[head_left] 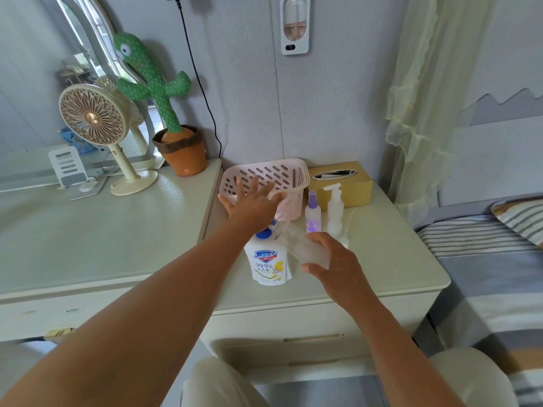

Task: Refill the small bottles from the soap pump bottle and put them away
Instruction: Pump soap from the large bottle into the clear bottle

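The white soap pump bottle (269,264) with a blue pump head stands on the cream nightstand (382,259). My left hand (252,205) hovers above its pump, palm down, fingers spread, holding nothing. My right hand (332,262) grips a clear small bottle (302,245), tilted with its mouth close to the pump's nozzle. A small purple spray bottle (313,214) and a small white pump bottle (335,210) stand upright just behind. The pink slotted basket (282,174) sits behind my left hand.
A gold tissue box (345,183) stands right of the basket. On the desk at left are a desk fan (97,121), a plush cactus in a pot (164,107) and a phone stand (69,168). A striped bed (484,259) lies to the right.
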Motion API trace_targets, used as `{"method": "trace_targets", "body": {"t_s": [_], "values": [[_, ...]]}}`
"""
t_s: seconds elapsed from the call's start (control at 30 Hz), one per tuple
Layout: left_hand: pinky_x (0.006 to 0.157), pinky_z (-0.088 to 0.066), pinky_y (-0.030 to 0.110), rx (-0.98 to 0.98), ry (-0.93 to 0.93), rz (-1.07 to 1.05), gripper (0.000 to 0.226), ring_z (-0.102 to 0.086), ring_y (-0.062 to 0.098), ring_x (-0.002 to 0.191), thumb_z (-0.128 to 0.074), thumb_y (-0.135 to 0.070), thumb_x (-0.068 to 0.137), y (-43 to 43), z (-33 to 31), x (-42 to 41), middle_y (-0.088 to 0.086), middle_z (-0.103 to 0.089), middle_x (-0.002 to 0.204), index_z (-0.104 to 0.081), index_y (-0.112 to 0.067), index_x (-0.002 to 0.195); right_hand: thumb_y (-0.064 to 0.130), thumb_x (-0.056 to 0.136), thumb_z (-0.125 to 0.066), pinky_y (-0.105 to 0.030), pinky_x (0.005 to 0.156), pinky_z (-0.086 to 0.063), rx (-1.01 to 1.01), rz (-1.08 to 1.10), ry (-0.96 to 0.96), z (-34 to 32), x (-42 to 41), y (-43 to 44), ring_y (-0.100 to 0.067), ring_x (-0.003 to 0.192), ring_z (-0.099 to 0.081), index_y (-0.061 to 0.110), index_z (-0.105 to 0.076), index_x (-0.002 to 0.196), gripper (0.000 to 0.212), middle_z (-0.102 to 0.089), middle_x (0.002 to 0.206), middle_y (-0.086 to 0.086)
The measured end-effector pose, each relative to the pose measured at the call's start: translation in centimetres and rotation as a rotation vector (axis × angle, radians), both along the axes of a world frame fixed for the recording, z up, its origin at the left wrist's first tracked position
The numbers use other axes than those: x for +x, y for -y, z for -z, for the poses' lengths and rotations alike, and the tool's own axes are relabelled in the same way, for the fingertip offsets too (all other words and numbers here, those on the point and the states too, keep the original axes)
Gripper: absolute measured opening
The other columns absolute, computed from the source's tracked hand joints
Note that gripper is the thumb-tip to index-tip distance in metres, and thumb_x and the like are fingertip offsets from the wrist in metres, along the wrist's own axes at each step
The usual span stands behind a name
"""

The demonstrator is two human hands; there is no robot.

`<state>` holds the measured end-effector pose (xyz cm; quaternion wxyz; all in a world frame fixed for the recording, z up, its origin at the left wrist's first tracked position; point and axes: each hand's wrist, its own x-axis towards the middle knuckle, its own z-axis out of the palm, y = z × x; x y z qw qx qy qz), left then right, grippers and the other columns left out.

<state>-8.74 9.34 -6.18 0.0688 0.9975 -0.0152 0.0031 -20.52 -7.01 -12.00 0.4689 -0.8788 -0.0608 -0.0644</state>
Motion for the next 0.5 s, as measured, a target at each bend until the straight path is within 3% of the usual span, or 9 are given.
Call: {"method": "trace_targets", "body": {"t_s": [0.1,0.37,0.5], "values": [[0.106,0.010,0.069,-0.022,-0.027,-0.004,0.053,0.015,0.030,0.145,-0.017,-0.056,0.098,0.0,0.4,-0.2,-0.002,0.007,0.160,-0.013,-0.041,0.149,0.020,0.085,-0.066,-0.016,0.086,-0.034,0.002,0.000,-0.025,0.3,-0.1,0.0,-0.009,0.115,-0.047,0.024,-0.046,0.130,0.050,-0.050,0.134,0.008],[0.105,0.011,0.070,0.023,0.003,0.008,0.055,0.015,0.029,0.145,-0.017,-0.061,0.096,0.0,-0.7,-0.2,-0.003,0.009,0.159,-0.014,-0.043,0.148,0.023,0.085,-0.067,-0.017,0.086,-0.035,-0.025,0.003,0.005,-0.4,-0.1,0.2,-0.004,0.108,-0.045,0.026,-0.046,0.131,0.051,-0.051,0.132,0.010],[0.105,0.008,0.071,0.051,-0.003,0.031,0.049,0.015,0.030,0.145,-0.025,-0.050,0.100,0.2,-1.0,-0.6,-0.002,0.010,0.159,-0.014,-0.044,0.147,0.021,0.084,-0.068,-0.015,0.083,-0.033,-0.018,0.004,0.007,-0.3,0.0,0.2,-0.004,0.107,-0.046,0.025,-0.047,0.130,0.051,-0.052,0.130,0.011]]}}
